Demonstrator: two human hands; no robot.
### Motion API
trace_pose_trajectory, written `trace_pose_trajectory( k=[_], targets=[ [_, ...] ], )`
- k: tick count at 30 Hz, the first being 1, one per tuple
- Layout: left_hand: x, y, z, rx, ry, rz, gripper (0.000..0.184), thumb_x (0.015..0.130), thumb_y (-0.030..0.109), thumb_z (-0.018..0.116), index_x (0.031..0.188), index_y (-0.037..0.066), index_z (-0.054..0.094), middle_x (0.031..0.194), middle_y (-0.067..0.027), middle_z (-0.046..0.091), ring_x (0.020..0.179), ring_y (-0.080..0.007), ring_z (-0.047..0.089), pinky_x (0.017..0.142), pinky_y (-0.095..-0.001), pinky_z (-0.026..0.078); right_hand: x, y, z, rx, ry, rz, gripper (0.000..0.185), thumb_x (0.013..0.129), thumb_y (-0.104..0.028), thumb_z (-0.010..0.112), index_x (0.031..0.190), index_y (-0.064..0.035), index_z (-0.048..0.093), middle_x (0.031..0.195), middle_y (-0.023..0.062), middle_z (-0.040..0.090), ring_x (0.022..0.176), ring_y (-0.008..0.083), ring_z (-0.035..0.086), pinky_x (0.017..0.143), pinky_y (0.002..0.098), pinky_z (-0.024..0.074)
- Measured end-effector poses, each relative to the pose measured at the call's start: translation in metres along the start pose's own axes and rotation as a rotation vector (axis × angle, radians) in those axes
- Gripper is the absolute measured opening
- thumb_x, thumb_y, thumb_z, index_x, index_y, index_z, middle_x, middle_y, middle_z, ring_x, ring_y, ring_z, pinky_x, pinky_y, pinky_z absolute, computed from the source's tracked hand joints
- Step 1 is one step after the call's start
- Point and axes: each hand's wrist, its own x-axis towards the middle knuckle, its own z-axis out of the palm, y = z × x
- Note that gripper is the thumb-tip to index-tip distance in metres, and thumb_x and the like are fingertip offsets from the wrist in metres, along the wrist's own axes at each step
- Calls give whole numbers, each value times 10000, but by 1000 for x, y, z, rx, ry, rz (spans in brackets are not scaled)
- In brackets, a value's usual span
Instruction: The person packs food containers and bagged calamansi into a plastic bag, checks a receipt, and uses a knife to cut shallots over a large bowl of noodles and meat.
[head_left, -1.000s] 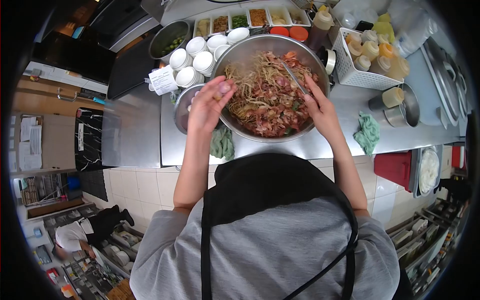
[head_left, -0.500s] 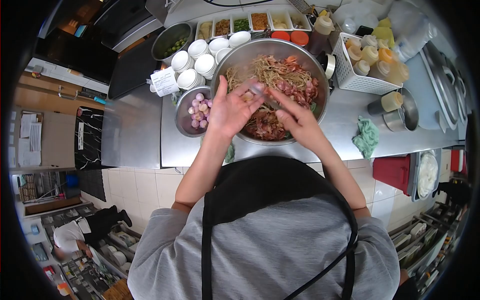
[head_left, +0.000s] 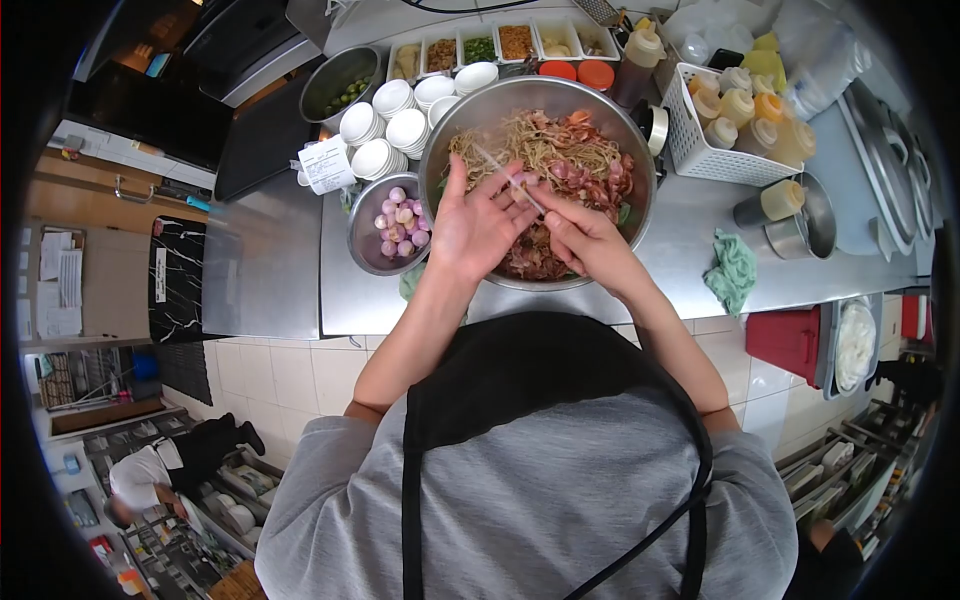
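Note:
My left hand (head_left: 475, 228) is palm up with its fingers spread, above the near left part of a large steel bowl (head_left: 645, 200). A slim, blurred knife (head_left: 500, 168) is gripped in my right hand (head_left: 588, 235), its blade pointing away to the left and crossing by my left fingertips. Whether the blade touches them I cannot tell. Inside the bowl lie pale stringy strands (head_left: 530, 135) and reddish-purple pieces that look like shallot skins (head_left: 592, 185). Left of my left hand, a smaller steel bowl (head_left: 368, 252) holds several peeled shallots (head_left: 403, 222).
Stacked white cups (head_left: 408, 130), a paper slip (head_left: 326, 165) and a pot of green limes (head_left: 343, 88) stand at the back left. A white basket of squeeze bottles (head_left: 690, 135) and a green cloth (head_left: 733, 272) are to the right. Another person (head_left: 160, 470) is at the lower left.
The knife has swung so its blade shows longer, pointing up and left. My right hand has closed further around it and moved slightly, while my left hand shifted a little right.

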Motion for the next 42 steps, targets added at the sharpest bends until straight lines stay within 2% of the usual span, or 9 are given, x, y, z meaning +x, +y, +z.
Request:
trace_pose_trajectory(
  k=[2, 5, 11, 16, 21, 26, 30, 37, 42],
  targets=[
    [3, -1, -8, 242, 206, 106, 516, 851, 415, 506, 1084, -44, 474, 1032, -150, 524, 964, -217, 499, 894, -347, 397, -3, -6, -3, 242, -50, 138, 381, 932, -182, 386, 1303, -95, 378, 578, -24, 386, 463, 46, 337, 426, 178, 309],
    [3, 2, -27, 416, 79, 146, 274, 819, 194, 602, 991, -12, 546, 893, -71, 583, 757, -110, 517, 694, -251, 447, -5, -9, -6, 442, -49, 164, 402, 940, -213, 364, 1324, -100, 334, 569, -22, 368, 447, 41, 313, 399, 170, 272],
    [-4, -4, -9, 599, 173, 235, 135, 766, 26, 632, 889, 2, 582, 721, -27, 598, 570, -72, 476, 522, -189, 389, -6, -6, -2, 484, -56, 157, 413, 938, -211, 373, 1329, -90, 318, 585, -18, 387, 451, 44, 332, 407, 171, 288],
    [-4, -7, -15, 734, 119, 327, 121, 791, 25, 602, 906, 9, 567, 778, -35, 603, 603, -78, 499, 531, -190, 386, -8, -10, 3, 307, -24, 98, 413, 935, -216, 383, 1325, -94, 325, 607, -20, 380, 463, 44, 320, 412, 168, 286],
    [-7, -10, -8, 774, 125, 400, 148, 796, 20, 594, 939, 12, 556, 787, -34, 607, 595, -79, 503, 539, -186, 382, -8, -5, 0, 471, -22, 130, 400, 926, -224, 406, 1301, -93, 362, 591, -31, 362, 465, 44, 306, 417, 176, 267],
    [-2, -6, -18, 390, 0, 169, 177, 809, 19, 572, 983, -1, 542, 891, -76, 615, 755, -117, 578, 682, -214, 471, -10, -9, -4, 711, -78, 187, 382, 925, -233, 408, 1278, -91, 384, 595, -30, 374, 460, 48, 310, 419, 180, 272],
    [0, -5, -22, 412, -19, 167, 180, 816, 17, 559, 994, -12, 545, 923, -86, 609, 834, -130, 585, 749, -239, 484, -9, -7, -4, 757, -102, 183, 371, 925, -231, 403, 1271, -96, 393, 590, -28, 374, 455, 49, 310, 418, 180, 270],
    [-3, -17, -14, 593, 159, 354, 192, 799, -15, 569, 991, -26, 565, 926, -89, 602, 849, -141, 585, 800, -251, 478, -4, 3, 6, 401, -12, 146, 396, 929, -232, 399, 1308, -122, 367, 571, -35, 363, 457, 45, 316, 413, 176, 263],
    [-3, -19, -10, 651, 173, 432, 213, 786, -33, 579, 998, -27, 565, 930, -91, 597, 843, -134, 584, 797, -252, 478, -4, -2, 9, 572, 11, 194, 392, 933, -231, 392, 1310, -128, 363, 563, -39, 351, 465, 40, 314, 418, 175, 258]
  ],
)
